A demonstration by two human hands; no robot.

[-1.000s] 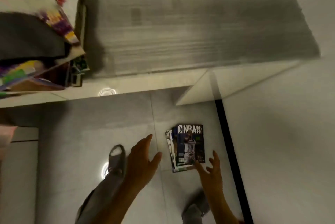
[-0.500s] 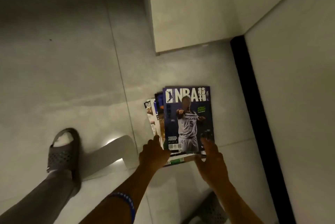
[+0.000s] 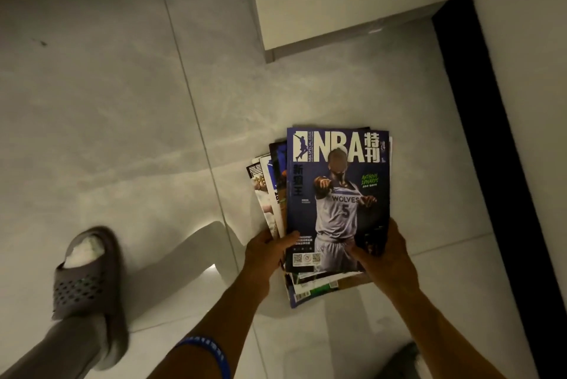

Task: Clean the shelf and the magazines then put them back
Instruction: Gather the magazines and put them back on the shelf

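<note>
A stack of magazines (image 3: 337, 194) lies fanned out on the grey tiled floor, with a dark blue NBA issue showing a basketball player on top. My left hand (image 3: 267, 251) grips the stack's near left edge, thumb on the top cover. My right hand (image 3: 383, 252) grips the near right corner, thumb over the cover. The lower magazines stick out at the left and near side. The shelf itself is out of view.
A white cabinet base (image 3: 337, 4) stands beyond the magazines. A black strip (image 3: 491, 163) runs along the white wall on the right. My left foot in a grey slipper (image 3: 89, 283) rests on the floor at lower left; another slipper (image 3: 408, 357) shows at the bottom right.
The view dropped from the shelf to the floor. Both hands reached down to the stack and now hold its near edge; the magazines appear closer.
</note>
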